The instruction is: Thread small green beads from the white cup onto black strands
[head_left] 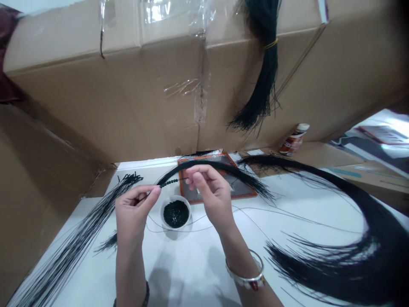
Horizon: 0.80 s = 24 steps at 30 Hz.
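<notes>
A short row of dark green beads (169, 183) sits on a thin dark cord between my two hands. My left hand (136, 207) pinches the cord at the left end of the beads. To the right, my right hand (212, 194) has its fingers closed around the cord's other end. Just below the beads is a white bowl (162, 217) filled with small dark green beads (176, 213). Long thin cord (204, 218) trails in loops over the white table (191, 273).
Bundles of black strands lie at the left (79, 230), behind my hands, and at the right (377, 221). Another bundle (270, 68) hangs over a cardboard wall (143, 98). A bottle (292, 140) stands at the back right, and an orange-edged flat packet (243, 194) lies behind the bowl.
</notes>
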Each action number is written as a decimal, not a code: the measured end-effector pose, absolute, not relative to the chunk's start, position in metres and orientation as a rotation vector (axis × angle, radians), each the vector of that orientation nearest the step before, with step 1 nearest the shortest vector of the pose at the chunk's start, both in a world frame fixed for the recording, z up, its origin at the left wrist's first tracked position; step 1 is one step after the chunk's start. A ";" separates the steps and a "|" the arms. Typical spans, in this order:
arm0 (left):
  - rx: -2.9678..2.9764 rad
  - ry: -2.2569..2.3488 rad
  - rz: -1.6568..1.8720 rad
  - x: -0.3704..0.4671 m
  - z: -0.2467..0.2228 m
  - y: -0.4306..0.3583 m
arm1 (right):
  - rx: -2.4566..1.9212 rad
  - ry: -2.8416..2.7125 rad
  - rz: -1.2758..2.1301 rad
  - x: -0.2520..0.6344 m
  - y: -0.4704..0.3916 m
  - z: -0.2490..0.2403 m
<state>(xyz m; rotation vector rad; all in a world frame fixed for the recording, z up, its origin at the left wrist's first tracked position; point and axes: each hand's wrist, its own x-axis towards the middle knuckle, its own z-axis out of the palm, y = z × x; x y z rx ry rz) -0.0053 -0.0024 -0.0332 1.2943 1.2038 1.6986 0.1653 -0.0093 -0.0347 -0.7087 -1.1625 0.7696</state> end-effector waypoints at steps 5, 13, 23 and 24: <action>1.262 1.210 1.678 -0.006 -0.035 -0.003 | -0.704 -1.242 0.837 0.172 -0.006 -0.035; 1.258 1.215 1.669 -0.007 -0.034 -0.003 | -0.741 -1.348 0.824 0.166 -0.008 -0.032; 1.332 1.213 1.672 -0.008 -0.033 -0.003 | -0.758 -1.345 0.799 0.165 -0.008 -0.032; 1.353 1.213 1.666 -0.008 -0.033 -0.004 | -0.765 -1.351 0.797 0.165 -0.008 -0.032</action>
